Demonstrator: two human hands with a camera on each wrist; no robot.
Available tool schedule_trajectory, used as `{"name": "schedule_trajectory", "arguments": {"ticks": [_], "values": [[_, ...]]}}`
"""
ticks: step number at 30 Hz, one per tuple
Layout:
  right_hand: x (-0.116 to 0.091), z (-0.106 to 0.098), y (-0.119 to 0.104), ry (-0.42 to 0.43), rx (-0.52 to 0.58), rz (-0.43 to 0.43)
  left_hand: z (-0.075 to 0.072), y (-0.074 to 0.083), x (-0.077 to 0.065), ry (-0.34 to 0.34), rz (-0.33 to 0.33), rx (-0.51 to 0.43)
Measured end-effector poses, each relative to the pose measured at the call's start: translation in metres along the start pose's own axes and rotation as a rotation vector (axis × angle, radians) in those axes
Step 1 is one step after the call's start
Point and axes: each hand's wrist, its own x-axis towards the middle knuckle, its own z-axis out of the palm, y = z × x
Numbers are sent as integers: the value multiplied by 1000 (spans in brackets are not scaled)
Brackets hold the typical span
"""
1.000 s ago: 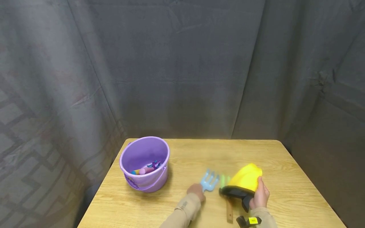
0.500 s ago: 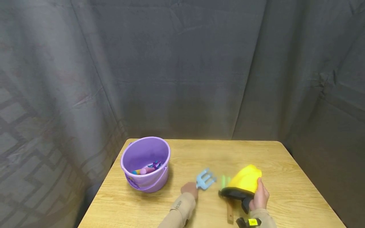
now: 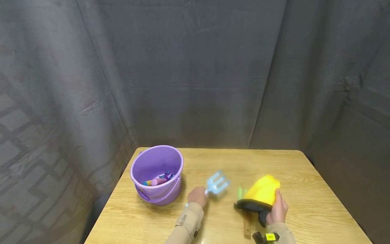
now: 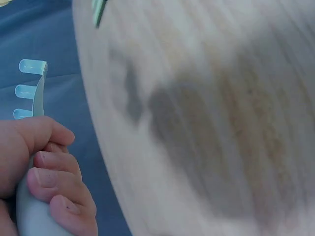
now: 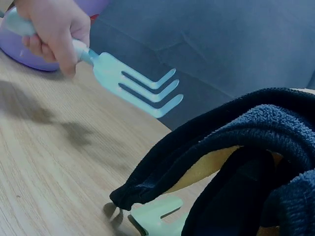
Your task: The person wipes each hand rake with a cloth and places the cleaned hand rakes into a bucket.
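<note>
My left hand (image 3: 197, 196) grips a light blue hand fork (image 3: 215, 185) by its handle, held above the table between the bucket and the right hand. In the left wrist view its fingers curl round the pale handle. My right hand (image 3: 278, 208) holds a yellow piece with a black padded fabric edge (image 3: 263, 190); in the right wrist view its dark padding (image 5: 256, 132) fills the lower right and the hand is hidden. Beneath it lies a green hand fork (image 3: 240, 194) with a wooden handle, partly covered by the yellow piece.
A purple bucket (image 3: 179, 189) stands at the table's left, with pink, yellow and purple things (image 3: 159, 181) inside. The wooden table (image 3: 310, 203) is ringed by grey curtains (image 3: 195, 74) at the back and sides.
My left hand has moved left and slightly away from me, lifting the blue hand fork towards the bucket. My right hand with the yellow piece stays nearly still.
</note>
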Motion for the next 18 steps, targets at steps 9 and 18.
{"name": "schedule_trajectory", "arguments": {"ticks": [9,18], "values": [[-2,8,2,-26,-6,-94,-21,13,-7,7,56,6],[-10,25,3,-37,-66,-283,-29,22,-14,15,87,15]]}}
